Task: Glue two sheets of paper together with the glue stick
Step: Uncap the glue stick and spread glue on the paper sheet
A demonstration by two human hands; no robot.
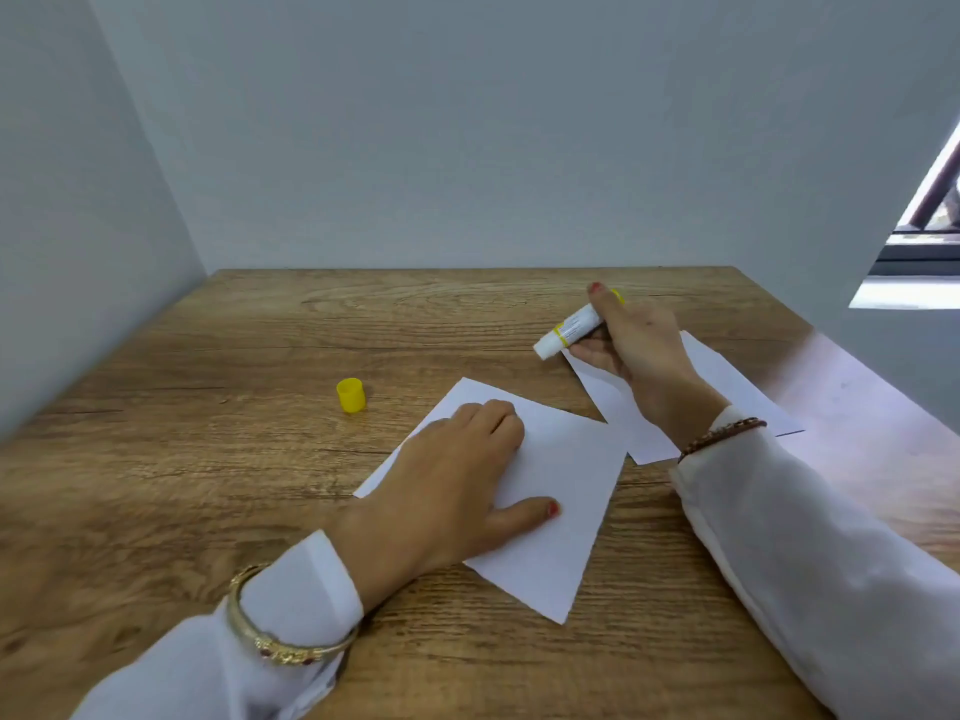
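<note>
A white sheet of paper (561, 491) lies in the middle of the wooden table (208, 459). My left hand (447, 491) rests flat on it, fingers spread. A second white sheet (737, 381) lies to the right, partly under my right arm. My right hand (634, 340) holds the uncapped glue stick (569, 332) above that sheet's far corner, white tip pointing left and slightly down. The stick's yellow cap (351, 394) stands alone on the table to the left of the sheets.
Grey walls close the table at the back (467, 148) and the left (62, 226). A window opening (924, 241) shows at the right. Bare wood lies left of the cap and along the front edge.
</note>
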